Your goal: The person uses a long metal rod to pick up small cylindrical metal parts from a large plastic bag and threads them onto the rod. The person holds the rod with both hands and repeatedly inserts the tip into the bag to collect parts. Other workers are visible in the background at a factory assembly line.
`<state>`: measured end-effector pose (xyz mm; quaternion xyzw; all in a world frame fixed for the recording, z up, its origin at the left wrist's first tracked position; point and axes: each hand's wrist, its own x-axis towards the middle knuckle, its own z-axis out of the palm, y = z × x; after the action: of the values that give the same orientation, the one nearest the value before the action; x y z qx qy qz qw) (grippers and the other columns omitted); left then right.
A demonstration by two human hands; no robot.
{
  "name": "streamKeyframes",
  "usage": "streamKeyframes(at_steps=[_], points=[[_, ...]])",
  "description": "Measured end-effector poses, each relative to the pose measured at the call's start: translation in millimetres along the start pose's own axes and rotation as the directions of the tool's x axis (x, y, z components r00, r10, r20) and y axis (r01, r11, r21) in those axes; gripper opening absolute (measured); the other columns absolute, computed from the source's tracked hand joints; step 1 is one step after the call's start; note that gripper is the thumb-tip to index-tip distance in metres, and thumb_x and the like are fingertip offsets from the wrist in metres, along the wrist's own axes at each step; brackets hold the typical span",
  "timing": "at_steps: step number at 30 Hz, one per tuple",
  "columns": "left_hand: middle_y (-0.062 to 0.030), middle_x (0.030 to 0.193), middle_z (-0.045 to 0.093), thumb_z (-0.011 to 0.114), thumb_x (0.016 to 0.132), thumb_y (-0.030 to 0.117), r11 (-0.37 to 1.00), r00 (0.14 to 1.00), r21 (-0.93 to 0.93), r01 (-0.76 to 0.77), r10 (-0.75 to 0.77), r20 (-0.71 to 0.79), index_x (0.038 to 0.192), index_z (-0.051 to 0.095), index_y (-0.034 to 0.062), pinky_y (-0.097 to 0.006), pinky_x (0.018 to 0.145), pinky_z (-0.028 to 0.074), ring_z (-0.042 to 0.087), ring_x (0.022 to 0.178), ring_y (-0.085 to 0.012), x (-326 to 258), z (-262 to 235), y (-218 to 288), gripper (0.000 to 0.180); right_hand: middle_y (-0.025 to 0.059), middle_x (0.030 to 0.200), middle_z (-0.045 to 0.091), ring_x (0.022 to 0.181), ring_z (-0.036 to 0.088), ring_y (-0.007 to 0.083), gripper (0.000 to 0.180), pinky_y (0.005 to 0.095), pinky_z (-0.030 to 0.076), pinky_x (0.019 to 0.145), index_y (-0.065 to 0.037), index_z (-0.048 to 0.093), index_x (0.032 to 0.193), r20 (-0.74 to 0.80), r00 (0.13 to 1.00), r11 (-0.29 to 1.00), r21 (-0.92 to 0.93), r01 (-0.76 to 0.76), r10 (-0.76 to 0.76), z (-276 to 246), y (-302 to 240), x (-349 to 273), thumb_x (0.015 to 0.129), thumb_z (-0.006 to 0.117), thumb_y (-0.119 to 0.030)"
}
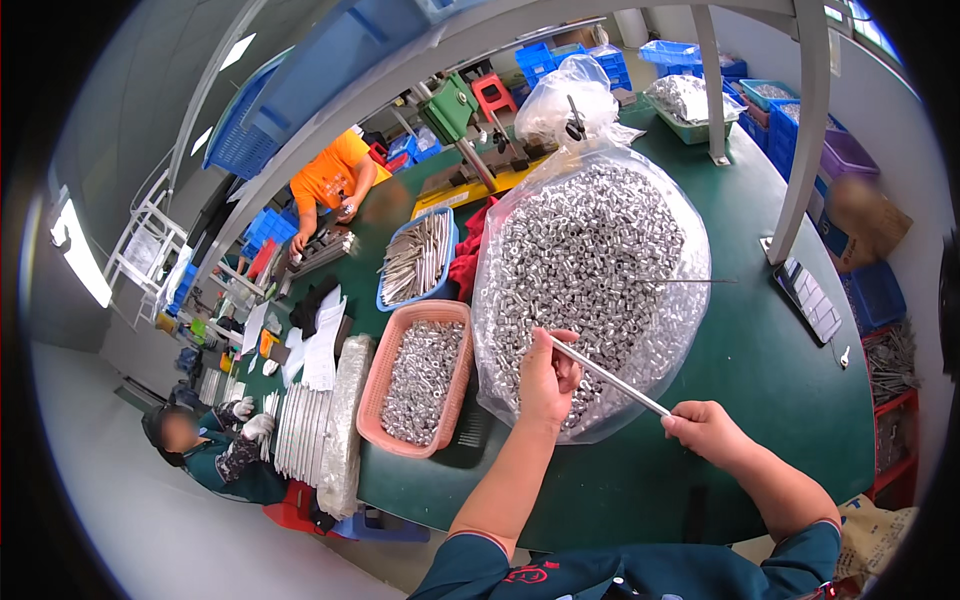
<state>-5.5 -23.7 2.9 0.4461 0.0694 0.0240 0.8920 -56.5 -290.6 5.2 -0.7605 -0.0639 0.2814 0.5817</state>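
A thin metal rod (610,378) runs slantwise between my two hands. My right hand (705,430) pinches its lower end near the table's front. My left hand (548,378) is closed around its upper end, over a large clear plastic bag (590,260) heaped with small silver metal sleeves. The bag lies open on the green table (760,370).
A pink basket (420,375) of small silver parts sits left of the bag, a blue tray (420,258) of metal rods behind it. Two other people work at the table's left side. Blue crates, another filled bag (575,100) and grey frame posts (800,140) stand farther back.
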Motion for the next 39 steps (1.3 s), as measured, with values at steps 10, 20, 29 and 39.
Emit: streamKeyframes(at_steps=[10, 20, 29, 39], points=[[-0.0105, 0.091, 0.056, 0.051, 0.087, -0.003, 0.946, 0.965, -0.190, 0.262, -0.260, 0.038, 0.117, 0.050, 0.0026, -0.023, 0.054, 0.041, 0.051, 0.071, -0.0136, 13, -27, 39, 0.031, -0.0037, 0.063, 0.047, 0.054, 0.039, 0.0050, 0.030, 0.0237, 0.032, 0.049, -0.003, 0.063, 0.084, 0.035, 0.992, 0.985, 0.119, -0.126, 0.123, -11, -12, -1, 0.092, 0.059, -0.031], [-0.0129, 0.101, 0.063, 0.055, 0.092, 0.005, 0.929, 0.980, -0.316, 0.194, -0.170, 0.101, 0.109, 0.060, 0.0017, -0.018, 0.042, 0.037, 0.047, 0.057, -0.0084, 23, -54, 43, 0.018, -0.0051, 0.062, 0.046, 0.054, 0.039, 0.0045, 0.029, 0.0234, 0.031, 0.049, -0.003, 0.063, 0.082, 0.076, 0.992, 0.993, 0.060, -0.103, 0.098, -10, -11, -1, 0.092, 0.060, -0.030], [-0.0184, 0.107, 0.063, 0.054, 0.092, 0.006, 0.909, 0.969, -0.348, 0.229, -0.180, 0.167, 0.111, 0.060, 0.0019, -0.018, 0.042, 0.039, 0.047, 0.054, -0.0074, 24, -59, 43, 0.021, -0.0043, 0.063, 0.048, 0.055, 0.040, 0.0051, 0.030, 0.0237, 0.032, 0.050, -0.003, 0.064, 0.082, 0.078, 0.994, 0.996, 0.017, -0.084, 0.082, -8, -7, 1, 0.092, 0.060, -0.031], [-0.0163, 0.100, 0.066, 0.050, 0.092, 0.010, 0.867, 0.920, -0.357, 0.348, -0.242, 0.308, 0.111, 0.058, -0.0013, -0.018, 0.033, 0.029, 0.036, 0.041, -0.0051, 24, -61, 36, 0.023, -0.0022, 0.064, 0.049, 0.058, 0.042, 0.0072, 0.030, 0.0260, 0.035, 0.052, -0.002, 0.065, 0.084, 0.013, 1.000, 0.990, -0.137, 0.021, -0.019, -8, -9, -1, 0.091, 0.060, -0.030]])
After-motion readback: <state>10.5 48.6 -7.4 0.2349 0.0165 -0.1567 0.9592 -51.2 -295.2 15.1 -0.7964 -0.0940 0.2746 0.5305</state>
